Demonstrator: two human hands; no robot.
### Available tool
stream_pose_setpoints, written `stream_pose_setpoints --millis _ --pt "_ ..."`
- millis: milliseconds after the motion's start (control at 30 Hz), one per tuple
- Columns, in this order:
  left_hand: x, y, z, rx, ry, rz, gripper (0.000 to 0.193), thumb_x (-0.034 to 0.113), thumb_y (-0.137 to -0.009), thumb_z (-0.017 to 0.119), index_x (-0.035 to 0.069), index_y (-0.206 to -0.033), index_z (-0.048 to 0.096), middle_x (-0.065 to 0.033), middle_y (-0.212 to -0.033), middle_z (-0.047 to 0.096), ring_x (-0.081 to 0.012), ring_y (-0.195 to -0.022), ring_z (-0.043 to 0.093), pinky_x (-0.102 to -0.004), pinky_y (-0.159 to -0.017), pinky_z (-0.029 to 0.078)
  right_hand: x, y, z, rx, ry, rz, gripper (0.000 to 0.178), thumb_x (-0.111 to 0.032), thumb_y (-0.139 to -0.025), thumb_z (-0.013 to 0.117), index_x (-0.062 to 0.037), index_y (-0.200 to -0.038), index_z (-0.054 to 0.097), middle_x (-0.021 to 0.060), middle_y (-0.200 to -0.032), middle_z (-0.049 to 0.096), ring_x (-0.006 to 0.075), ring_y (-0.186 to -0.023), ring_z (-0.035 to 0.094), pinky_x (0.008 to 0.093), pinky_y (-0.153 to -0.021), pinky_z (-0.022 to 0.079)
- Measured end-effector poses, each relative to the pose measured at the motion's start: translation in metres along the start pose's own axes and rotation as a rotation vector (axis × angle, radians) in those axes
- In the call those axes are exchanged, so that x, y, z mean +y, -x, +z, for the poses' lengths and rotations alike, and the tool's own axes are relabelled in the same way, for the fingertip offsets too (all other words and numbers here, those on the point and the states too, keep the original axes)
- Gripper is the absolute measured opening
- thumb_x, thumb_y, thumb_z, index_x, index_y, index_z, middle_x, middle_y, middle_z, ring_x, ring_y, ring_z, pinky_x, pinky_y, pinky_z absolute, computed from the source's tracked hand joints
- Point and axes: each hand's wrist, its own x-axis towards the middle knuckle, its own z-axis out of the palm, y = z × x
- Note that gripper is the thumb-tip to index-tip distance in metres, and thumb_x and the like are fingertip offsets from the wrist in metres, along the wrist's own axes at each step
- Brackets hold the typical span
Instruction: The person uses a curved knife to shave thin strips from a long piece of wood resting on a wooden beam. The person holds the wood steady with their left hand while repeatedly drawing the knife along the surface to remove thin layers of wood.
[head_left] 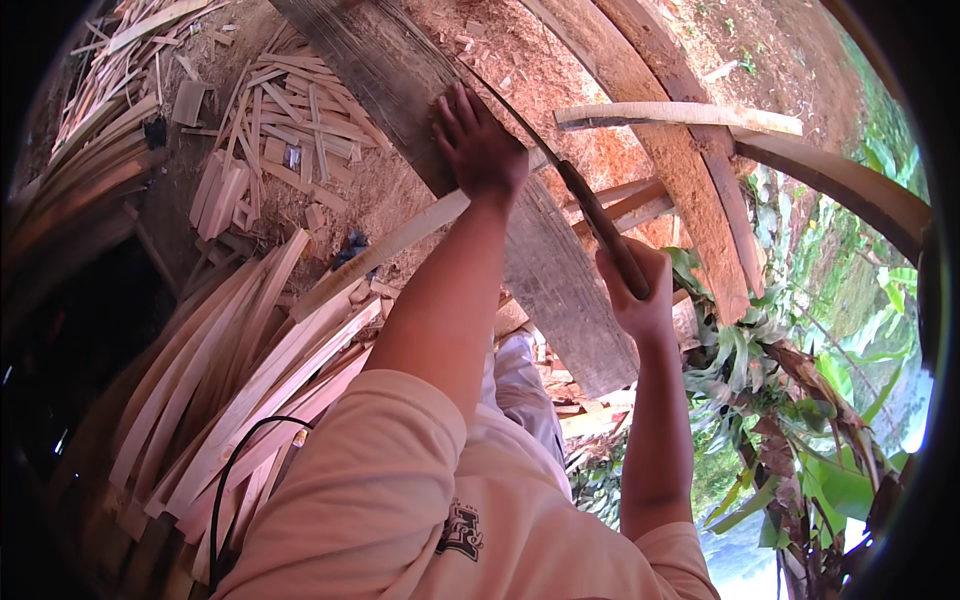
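Note:
My right hand [638,290] is closed around the dark handle of a machete [603,228]. Its thin, dark blade points away and curves to the far left, above a weathered grey board [572,290]. My left hand [480,145] lies on the board with its fingers stretched out, just left of the blade. A long, pale wood strip [400,240] crosses the board beneath my left wrist. I cannot tell whether my palm presses on the strip.
Stacked wood strips [255,390] lie at the near left, with a pile of offcuts [310,120] beyond. Thick planks [660,150] stand on the right, a pale curved piece [680,115] across them. Sawdust covers the ground. Green plants [830,460] grow at the right.

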Motion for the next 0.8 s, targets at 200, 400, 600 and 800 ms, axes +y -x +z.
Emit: stream_pose_setpoints --millis 200,400,600,800 --pt "-0.004 0.019 0.011 0.014 -0.145 0.022 0.085 0.038 -0.099 0.053 -0.005 -0.166 0.024 -0.0221 -0.177 0.020 -0.0396 -0.166 0.016 -0.0566 -0.133 0.013 0.004 0.039 0.006 0.064 -0.031 0.078 0.023 -0.009 -0.096 0.070 0.0013 -0.078 0.062 0.0060 -0.057 0.050 0.0112 -0.052 0.047 0.0347 -0.050 0.035" --pt "0.015 0.060 0.010 0.048 0.018 0.027 0.084 0.036 -0.100 0.052 -0.009 -0.165 0.024 -0.0272 -0.175 0.020 -0.0396 -0.166 0.016 -0.0586 -0.133 0.012 0.022 0.094 0.003 0.117 -0.021 0.106 0.024 -0.009 -0.096 0.071 0.0009 -0.078 0.061 0.0078 -0.059 0.051 0.0136 -0.053 0.046 0.0355 -0.052 0.035" --pt "0.023 0.085 0.012 0.033 -0.030 0.022 0.080 0.034 -0.102 0.049 -0.009 -0.165 0.025 -0.0276 -0.175 0.020 -0.0394 -0.166 0.017 -0.0614 -0.133 0.012 0.029 0.133 -0.002 0.190 -0.062 0.175 0.026 -0.009 -0.098 0.070 -0.0010 -0.076 0.059 0.0010 -0.058 0.046 0.0085 -0.055 0.039 0.0337 -0.051 0.031" --pt "0.028 0.085 0.012 0.037 -0.022 0.017 0.075 0.031 -0.104 0.043 -0.010 -0.164 0.027 -0.0273 -0.176 0.017 -0.0385 -0.166 0.015 -0.0626 -0.132 0.012 0.019 0.191 0.003 0.271 -0.323 0.340 0.025 -0.007 -0.099 0.069 0.0004 -0.078 0.059 -0.0011 -0.060 0.048 0.0058 -0.058 0.039 0.0316 -0.052 0.031"
